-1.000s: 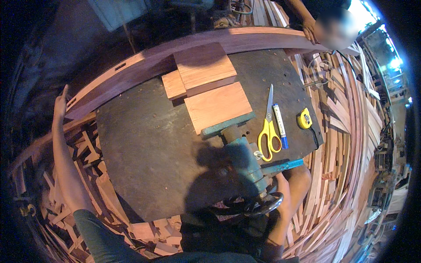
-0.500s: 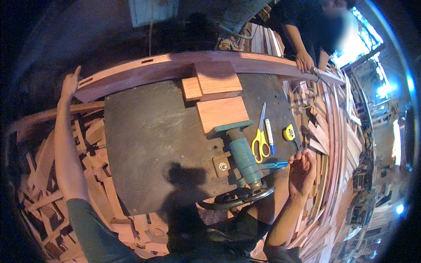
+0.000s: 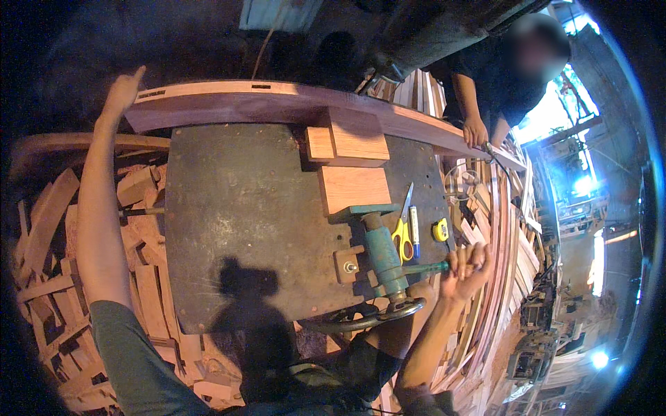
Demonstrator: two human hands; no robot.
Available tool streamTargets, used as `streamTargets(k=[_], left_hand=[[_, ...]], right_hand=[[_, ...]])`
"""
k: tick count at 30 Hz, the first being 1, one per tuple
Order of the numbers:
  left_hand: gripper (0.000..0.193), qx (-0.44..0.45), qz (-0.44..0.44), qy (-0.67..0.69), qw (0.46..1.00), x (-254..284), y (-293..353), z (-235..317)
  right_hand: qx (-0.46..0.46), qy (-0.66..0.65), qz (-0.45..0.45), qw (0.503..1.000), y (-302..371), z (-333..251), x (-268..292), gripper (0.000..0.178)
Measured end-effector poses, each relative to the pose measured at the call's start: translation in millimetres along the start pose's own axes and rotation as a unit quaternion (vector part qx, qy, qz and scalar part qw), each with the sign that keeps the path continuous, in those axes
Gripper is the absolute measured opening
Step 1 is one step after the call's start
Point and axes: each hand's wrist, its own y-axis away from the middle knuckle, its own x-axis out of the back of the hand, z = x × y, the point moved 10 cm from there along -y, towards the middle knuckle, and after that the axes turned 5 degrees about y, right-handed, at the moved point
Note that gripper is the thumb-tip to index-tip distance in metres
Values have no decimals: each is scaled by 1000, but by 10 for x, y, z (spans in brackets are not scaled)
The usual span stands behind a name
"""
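A long wooden beam with slots cut in its top face lies across the far side of the dark metal table. My left hand grips its left end, one finger sticking out and the others partly hidden. Wooden blocks sit between the beam and the green screw clamp. My right hand is closed around the clamp's lever, on the near right. Below the clamp is a dark handwheel.
Yellow-handled scissors, a marker and a yellow tape measure lie right of the clamp. Wood offcuts pile up at left; long strips lie at right. A co-worker's hand rests on the beam's right end.
My right hand has gone from beside the lever's end to a closed hold on it. My left hand stays at the beam's left end. The whole view has shifted a little.
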Motion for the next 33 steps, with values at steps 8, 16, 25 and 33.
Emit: streamTargets(k=[8, 16, 25, 33], left_hand=[[74, -24, 6, 16, 1000, -151, -140, 204], [51, -82, 265, 92, 956, 695, 808, 669], [52, -408, 62, 361, 836, 556, 3254, 2517], [51, -569, -373, 303, 667, -277, 4577, 4504]], right_hand=[[-18, 616, -496, 612, 991, 1035, -2233, 29], [107, 515, -472, 708, 720, 425, -2392, 11], [202, 565, -360, 715, 611, -219, -2548, 34], [51, 533, -519, 666, 1079, 1160, -1712, 32]])
